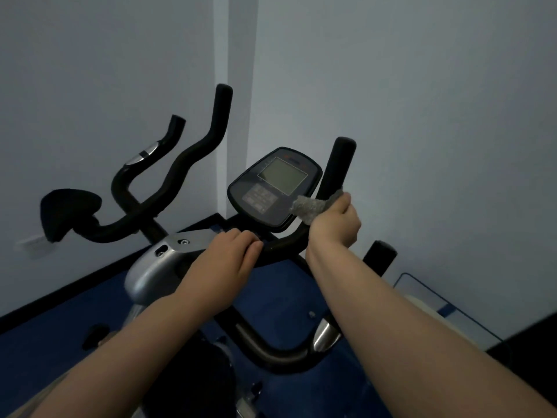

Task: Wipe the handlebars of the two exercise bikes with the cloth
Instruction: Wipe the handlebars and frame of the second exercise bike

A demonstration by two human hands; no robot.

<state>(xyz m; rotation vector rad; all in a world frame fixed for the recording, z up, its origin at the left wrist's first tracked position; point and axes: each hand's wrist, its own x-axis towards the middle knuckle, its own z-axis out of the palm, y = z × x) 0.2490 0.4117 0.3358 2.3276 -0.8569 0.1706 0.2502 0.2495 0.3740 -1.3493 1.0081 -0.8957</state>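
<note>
Dim, bluish and flat throughout, with no clear source and no hard shadows. Faint sheen only on the silver frame cover (144, 267) and the console screen (281, 175). Soft overall, noisy in the dark areas. Strong wide-angle bending toward the edges; forearms stretched and smeared at the bottom corners.

I'm looking into a small exercise room or home gym. An exercise bike (168, 267) with a console display (272, 188) and black handlebars (339, 173) stands in a corner of plain pale walls (422, 101), on blue floor matting (280, 291).
</note>
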